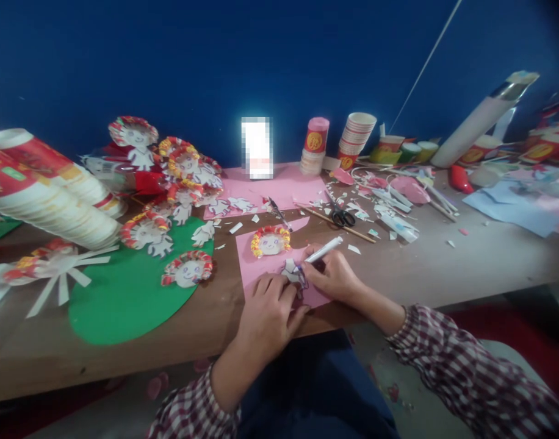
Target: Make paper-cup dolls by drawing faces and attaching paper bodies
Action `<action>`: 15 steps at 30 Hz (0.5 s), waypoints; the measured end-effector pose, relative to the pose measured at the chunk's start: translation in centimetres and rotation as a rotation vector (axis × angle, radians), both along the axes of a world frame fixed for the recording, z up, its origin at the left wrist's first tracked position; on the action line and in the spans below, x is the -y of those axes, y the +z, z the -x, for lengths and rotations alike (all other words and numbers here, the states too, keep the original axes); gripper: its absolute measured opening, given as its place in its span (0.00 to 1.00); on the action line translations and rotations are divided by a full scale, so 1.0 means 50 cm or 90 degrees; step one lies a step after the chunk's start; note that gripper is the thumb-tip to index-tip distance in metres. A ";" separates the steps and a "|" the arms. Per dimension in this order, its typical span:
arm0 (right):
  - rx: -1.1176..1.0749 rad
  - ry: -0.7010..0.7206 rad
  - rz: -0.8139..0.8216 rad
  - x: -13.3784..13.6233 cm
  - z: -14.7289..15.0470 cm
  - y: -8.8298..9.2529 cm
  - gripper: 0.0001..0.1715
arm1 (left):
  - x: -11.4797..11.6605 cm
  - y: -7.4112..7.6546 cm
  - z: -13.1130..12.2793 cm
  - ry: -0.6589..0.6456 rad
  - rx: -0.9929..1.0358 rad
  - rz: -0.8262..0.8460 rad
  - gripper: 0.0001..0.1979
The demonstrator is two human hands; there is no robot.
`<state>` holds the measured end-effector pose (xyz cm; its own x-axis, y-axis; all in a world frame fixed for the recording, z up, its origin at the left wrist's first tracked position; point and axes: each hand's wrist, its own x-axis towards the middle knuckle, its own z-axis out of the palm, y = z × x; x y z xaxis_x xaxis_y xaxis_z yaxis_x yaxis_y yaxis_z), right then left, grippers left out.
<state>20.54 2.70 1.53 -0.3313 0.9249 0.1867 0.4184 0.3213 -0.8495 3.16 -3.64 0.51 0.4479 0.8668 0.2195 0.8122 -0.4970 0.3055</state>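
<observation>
A white pen (324,249) is gripped in my right hand (335,275), its tip end at a small white paper cutout (292,270) with dark outlines. The cutout lies on a pink sheet (249,268) near the table's front edge. My left hand (269,314) rests on the sheet at the cutout's left side, fingers bent and slightly apart, pressing down with nothing gripped. Just above the cutout sits a round paper face (270,242) with a yellow and red curled rim.
Green paper (128,305) and more paper faces (188,268) lie left, beside stacked cups (55,201). Black scissors (342,217), a wooden stick (337,222) and white scraps are right of centre. A bright blurred rectangle (257,148) stands by the blue wall.
</observation>
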 end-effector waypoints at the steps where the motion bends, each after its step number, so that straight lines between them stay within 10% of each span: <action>1: 0.005 -0.001 -0.001 0.000 0.000 0.000 0.06 | 0.000 0.000 0.000 0.000 0.000 0.004 0.14; 15: -0.102 -0.081 -0.021 -0.004 -0.004 -0.024 0.02 | 0.001 0.001 0.000 -0.003 -0.001 -0.002 0.15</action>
